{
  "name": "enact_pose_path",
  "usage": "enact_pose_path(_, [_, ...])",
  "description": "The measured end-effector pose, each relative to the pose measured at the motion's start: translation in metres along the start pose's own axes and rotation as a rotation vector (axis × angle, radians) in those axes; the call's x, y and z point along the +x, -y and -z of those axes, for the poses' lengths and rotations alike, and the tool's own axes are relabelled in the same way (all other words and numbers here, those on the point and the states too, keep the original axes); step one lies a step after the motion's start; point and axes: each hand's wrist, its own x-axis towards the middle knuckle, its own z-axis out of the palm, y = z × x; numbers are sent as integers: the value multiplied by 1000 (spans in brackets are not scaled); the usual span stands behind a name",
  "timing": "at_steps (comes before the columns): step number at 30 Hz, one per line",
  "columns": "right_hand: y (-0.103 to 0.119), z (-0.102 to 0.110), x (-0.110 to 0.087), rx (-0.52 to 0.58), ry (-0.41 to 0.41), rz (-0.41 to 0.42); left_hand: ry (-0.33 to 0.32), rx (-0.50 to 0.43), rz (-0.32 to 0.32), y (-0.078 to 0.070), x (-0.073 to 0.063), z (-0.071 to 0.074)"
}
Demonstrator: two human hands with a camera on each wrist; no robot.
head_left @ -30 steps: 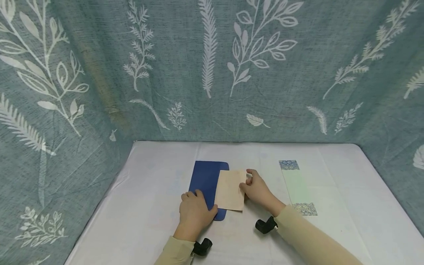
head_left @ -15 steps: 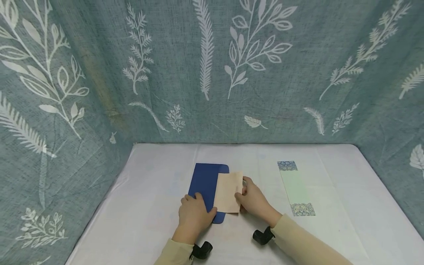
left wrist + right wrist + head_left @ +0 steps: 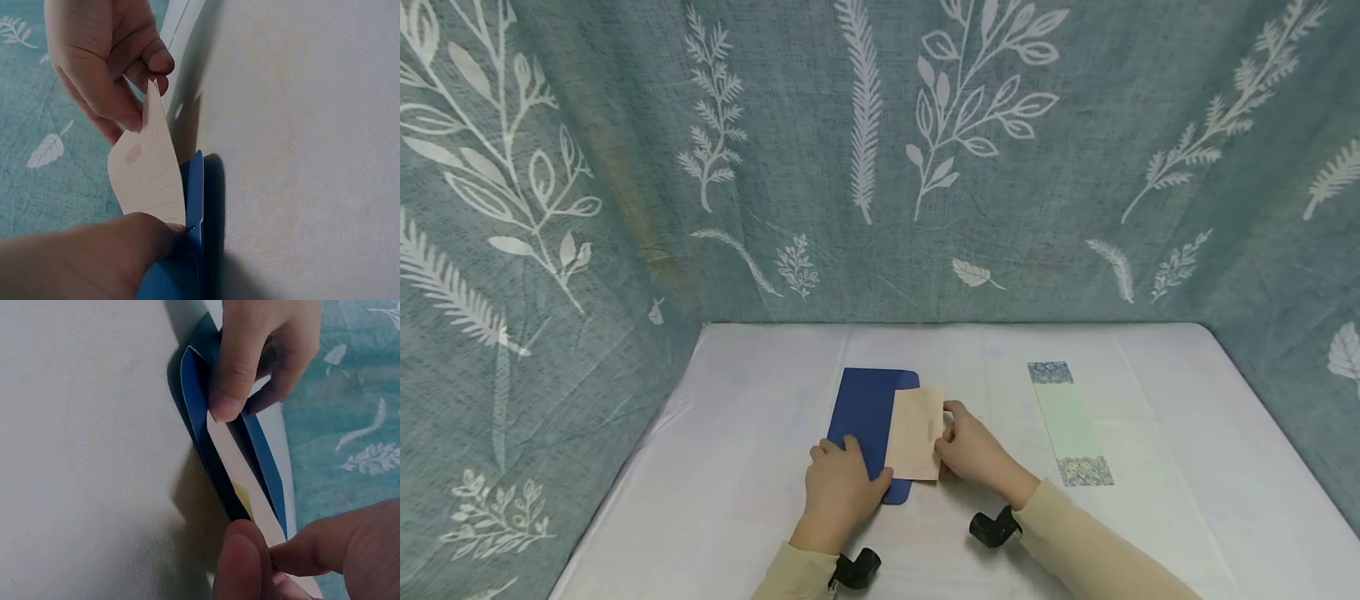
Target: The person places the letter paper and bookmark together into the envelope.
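Observation:
A blue envelope (image 3: 867, 408) lies on the white-covered table, its mouth facing right. Part of a cream sheet of paper (image 3: 913, 433) is inside it; the rest sticks out of the mouth. My left hand (image 3: 841, 483) holds the envelope's lower left part, with the thumb at the mouth against the paper (image 3: 147, 172). The right hand (image 3: 976, 450) pinches the paper's outer right edge between thumb and fingers. In the right wrist view the envelope's mouth (image 3: 194, 394) gapes around the sheet. A small reddish stamp mark shows on the paper in the left wrist view.
To the right lies a pale green strip (image 3: 1063, 421) with blue-grey lace patterns at both ends. A black wrist camera (image 3: 856, 568) sits at the left cuff, another camera (image 3: 994, 528) at the right. Behind the table hangs a green leaf-print curtain (image 3: 820, 167).
My right hand has moved left with the paper, so less of the sheet shows outside the envelope. The left hand stays on the envelope.

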Motion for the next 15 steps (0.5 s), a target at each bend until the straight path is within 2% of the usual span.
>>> enact_pose_path(15, [7,-18,13,146,20,18,-17,0,-10,5,0,-3])
